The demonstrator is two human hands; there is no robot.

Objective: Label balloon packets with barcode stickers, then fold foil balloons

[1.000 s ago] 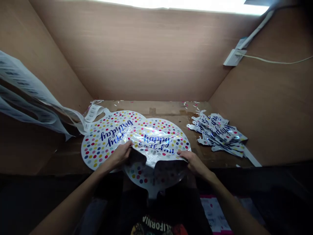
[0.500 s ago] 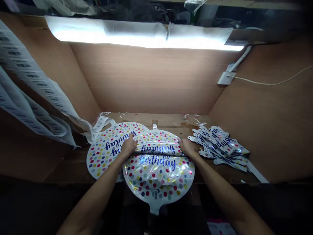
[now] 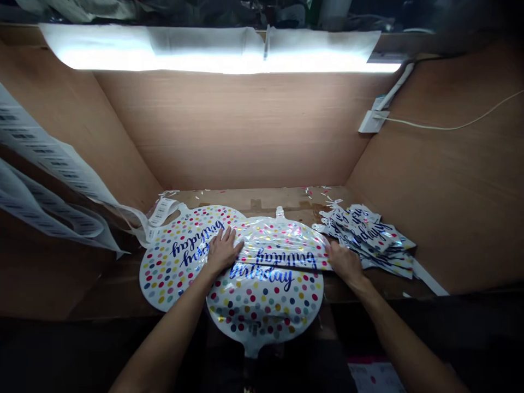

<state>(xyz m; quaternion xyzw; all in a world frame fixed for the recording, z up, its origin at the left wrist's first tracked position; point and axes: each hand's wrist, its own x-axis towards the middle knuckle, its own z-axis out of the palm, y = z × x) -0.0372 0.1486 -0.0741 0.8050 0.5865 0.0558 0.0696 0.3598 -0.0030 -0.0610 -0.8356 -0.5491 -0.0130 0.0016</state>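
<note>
Flat white foil balloons with coloured dots and blue "birthday" lettering lie in front of me. A folded foil balloon (image 3: 282, 240), its tab pointing to the back, lies across the upper half of another flat balloon (image 3: 266, 311) whose neck points at me. My left hand (image 3: 223, 250) rests on the folded balloon's left side, fingers spread. My right hand (image 3: 344, 262) is closed on its right edge, thumb and fingers pinching the foil. More flat balloons (image 3: 164, 273) lie to the left, partly under my left forearm.
Folded balloons (image 3: 372, 240) are piled at the right. Strips of barcode labels (image 3: 53, 164) hang down on the left and reach the table. Paper scraps (image 3: 327, 191) lie along the back. Wooden panels (image 3: 245, 131) enclose the table, with a lamp (image 3: 213, 54) above and a wall socket (image 3: 373, 121) at right.
The folded balloon has shifted to the right over the one beneath, with my right hand on its edge. My left hand has gone from gripping the foil to lying spread on it.
</note>
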